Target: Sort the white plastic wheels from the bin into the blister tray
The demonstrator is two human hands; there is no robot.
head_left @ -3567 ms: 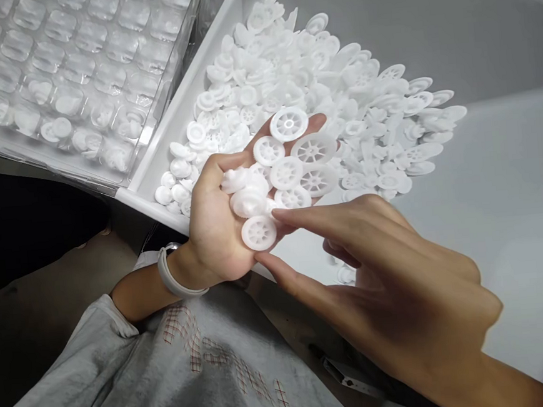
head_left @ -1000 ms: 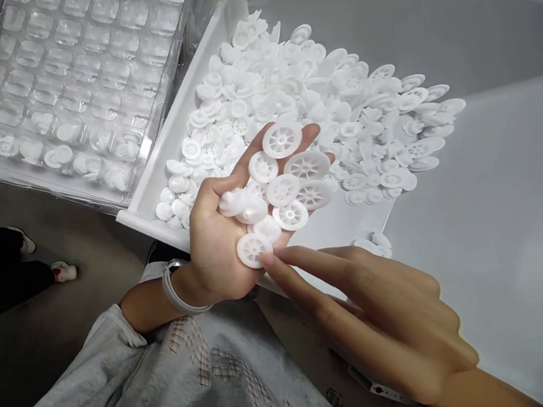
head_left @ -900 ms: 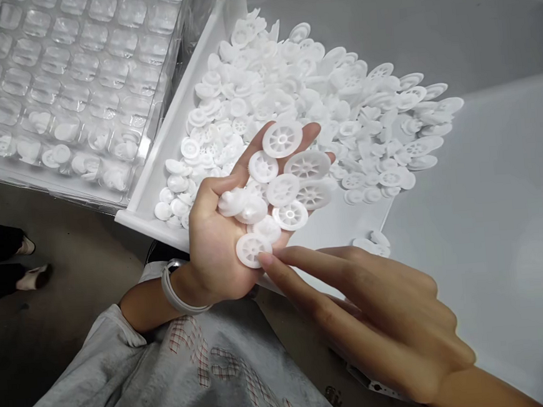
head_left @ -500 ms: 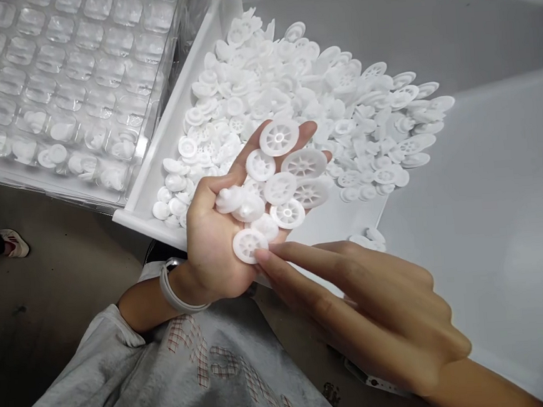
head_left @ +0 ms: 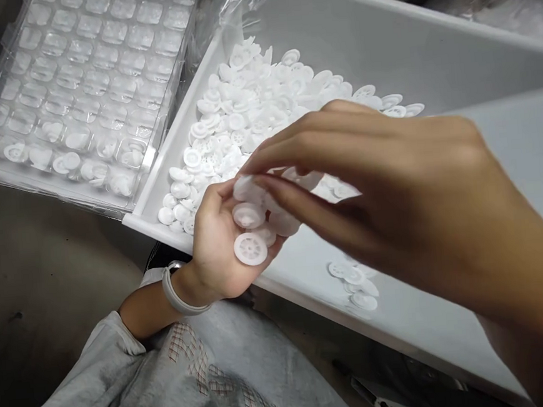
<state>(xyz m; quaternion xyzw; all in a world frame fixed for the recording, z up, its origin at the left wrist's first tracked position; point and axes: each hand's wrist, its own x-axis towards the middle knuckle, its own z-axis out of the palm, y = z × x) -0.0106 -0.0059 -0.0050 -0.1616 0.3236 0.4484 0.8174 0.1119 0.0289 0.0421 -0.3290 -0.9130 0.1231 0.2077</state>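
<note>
My left hand (head_left: 213,253) is held palm up over the near edge of a white bin (head_left: 381,38), cupping several white spoked plastic wheels (head_left: 250,249). My right hand (head_left: 391,175) reaches across above it and hides most of the palm. Its thumb and fingertips are pinched on one white wheel (head_left: 246,186) close to my left thumb. A white band (head_left: 171,291) is on my left wrist.
A heap of white wheels (head_left: 245,102) lies in the bin's left corner, and a few loose ones (head_left: 353,280) sit near its front edge. A clear blister tray (head_left: 87,74) to the left has wheels in its nearest pockets. Dark floor lies below.
My right hand rose from below the left palm and now reaches over it, pinching a wheel near the left thumb. The view shifted, so the bin sits lower.
</note>
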